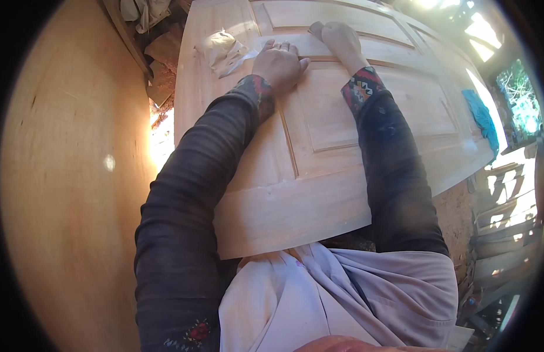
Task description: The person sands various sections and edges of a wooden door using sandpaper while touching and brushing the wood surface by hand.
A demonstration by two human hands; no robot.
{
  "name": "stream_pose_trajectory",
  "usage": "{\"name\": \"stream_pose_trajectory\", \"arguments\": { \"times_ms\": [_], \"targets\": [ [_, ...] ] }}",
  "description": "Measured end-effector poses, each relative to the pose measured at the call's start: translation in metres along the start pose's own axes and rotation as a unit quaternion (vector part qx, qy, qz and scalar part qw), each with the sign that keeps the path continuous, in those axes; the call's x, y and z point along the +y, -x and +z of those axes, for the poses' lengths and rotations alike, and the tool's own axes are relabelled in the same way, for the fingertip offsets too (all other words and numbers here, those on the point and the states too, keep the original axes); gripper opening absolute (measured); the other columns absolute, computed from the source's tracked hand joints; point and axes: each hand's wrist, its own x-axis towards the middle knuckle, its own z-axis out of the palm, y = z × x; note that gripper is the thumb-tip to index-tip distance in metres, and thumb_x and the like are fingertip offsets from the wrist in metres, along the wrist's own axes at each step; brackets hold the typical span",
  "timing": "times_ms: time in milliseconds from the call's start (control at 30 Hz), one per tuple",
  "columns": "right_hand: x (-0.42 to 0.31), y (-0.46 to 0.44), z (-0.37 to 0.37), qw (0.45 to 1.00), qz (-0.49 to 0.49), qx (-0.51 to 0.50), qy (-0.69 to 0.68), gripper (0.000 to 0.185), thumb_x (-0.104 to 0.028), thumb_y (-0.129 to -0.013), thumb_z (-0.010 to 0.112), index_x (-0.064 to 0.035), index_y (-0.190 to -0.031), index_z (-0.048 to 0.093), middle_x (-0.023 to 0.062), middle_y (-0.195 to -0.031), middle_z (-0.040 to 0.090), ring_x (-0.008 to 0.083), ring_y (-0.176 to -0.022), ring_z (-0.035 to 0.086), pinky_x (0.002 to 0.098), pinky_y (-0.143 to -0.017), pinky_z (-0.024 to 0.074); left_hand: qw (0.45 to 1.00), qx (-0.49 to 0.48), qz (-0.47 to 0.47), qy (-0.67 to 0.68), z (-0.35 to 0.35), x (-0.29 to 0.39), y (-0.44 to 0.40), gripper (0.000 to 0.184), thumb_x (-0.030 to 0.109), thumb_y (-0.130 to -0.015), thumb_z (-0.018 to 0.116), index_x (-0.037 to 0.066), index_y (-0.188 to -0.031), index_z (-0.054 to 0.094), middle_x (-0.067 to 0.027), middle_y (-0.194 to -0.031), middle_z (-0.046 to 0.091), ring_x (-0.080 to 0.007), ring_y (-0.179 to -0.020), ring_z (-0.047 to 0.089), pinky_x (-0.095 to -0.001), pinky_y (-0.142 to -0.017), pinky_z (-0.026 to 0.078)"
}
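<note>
A pale, unpainted wooden panel door (319,188) lies flat in front of me. My left hand (280,66) rests on its surface, fingers laid forward and thumb out to the right, holding nothing that I can see. Close to those fingers is a crumpled whitish bag or cloth (222,51). Farther forward and to the right, my right hand (340,42) is closed over a small folded brownish piece that looks like sandpaper (315,27). It is at the moulded edges between two raised panels. Most of that piece is hidden under the fingers.
A large smooth wooden board (72,176) stands along my left. Blue-green cloth or plastic (482,120) hangs over the door's right edge. Stacked wooden pieces (507,229) lie at the lower right, and white cloth (144,13) lies at the top left.
</note>
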Motion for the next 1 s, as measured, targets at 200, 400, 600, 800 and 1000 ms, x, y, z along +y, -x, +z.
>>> {"name": "stream_pose_trajectory", "arguments": {
  "times_ms": [200, 400, 600, 800, 1000],
  "targets": [
    [0.023, -0.001, 0.004, 1.000, 0.002, -0.014, -0.004, 0.050, -0.046, -0.080, 0.062, -0.0017, -0.102, 0.068, 0.0218, -0.103, 0.067, 0.0357, -0.100, 0.063, 0.0417, -0.087, 0.0475, 0.993, 0.110, -0.018, 0.039, 0.033, 0.005, -0.012, 0.056, 0.046, -0.096, 0.037, 0.000, -0.124, 0.052, -0.0200, -0.135, 0.050, -0.0290, -0.129, 0.044, -0.0424, -0.108, 0.029],
    [0.026, 0.003, 0.003, 0.998, -0.003, 0.040, 0.045, 0.048, -0.039, -0.074, 0.071, 0.0001, -0.101, 0.068, 0.0212, -0.101, 0.067, 0.0341, -0.098, 0.064, 0.0394, -0.085, 0.0489, 0.998, 0.016, 0.012, 0.068, 0.006, 0.014, 0.006, 0.060, 0.046, -0.097, 0.034, -0.002, -0.130, 0.046, -0.0221, -0.138, 0.045, -0.0300, -0.132, 0.040, -0.0409, -0.109, 0.028],
    [0.023, -0.014, 0.022, 0.990, -0.001, -0.070, -0.121, 0.042, -0.034, -0.069, 0.076, 0.0009, -0.091, 0.071, 0.0141, -0.085, 0.070, 0.0242, -0.078, 0.066, 0.0334, -0.072, 0.0512, 0.990, 0.004, 0.025, 0.139, 0.003, 0.030, 0.054, 0.064, 0.047, -0.097, 0.035, -0.004, -0.135, 0.039, -0.0230, -0.137, 0.045, -0.0320, -0.130, 0.041, -0.0413, -0.110, 0.027],
    [0.029, -0.036, 0.068, 0.986, -0.054, -0.098, -0.124, 0.046, -0.044, -0.068, 0.078, -0.0003, -0.081, 0.071, 0.0139, -0.075, 0.070, 0.0219, -0.067, 0.067, 0.0318, -0.064, 0.0521, 0.994, 0.056, 0.049, 0.082, 0.012, 0.029, 0.044, 0.059, 0.047, -0.095, 0.041, -0.002, -0.128, 0.049, -0.0214, -0.133, 0.049, -0.0306, -0.129, 0.043, -0.0404, -0.109, 0.029],
    [0.015, -0.043, 0.066, 0.975, 0.049, -0.160, -0.148, 0.039, -0.038, -0.068, 0.082, -0.0019, -0.080, 0.072, 0.0092, -0.075, 0.069, 0.0168, -0.065, 0.065, 0.0320, -0.059, 0.0525, 0.996, 0.022, 0.025, 0.081, 0.009, 0.030, 0.044, 0.055, 0.046, -0.094, 0.045, -0.001, -0.123, 0.053, -0.0173, -0.130, 0.052, -0.0288, -0.127, 0.045, -0.0398, -0.108, 0.030]
  ]
}}
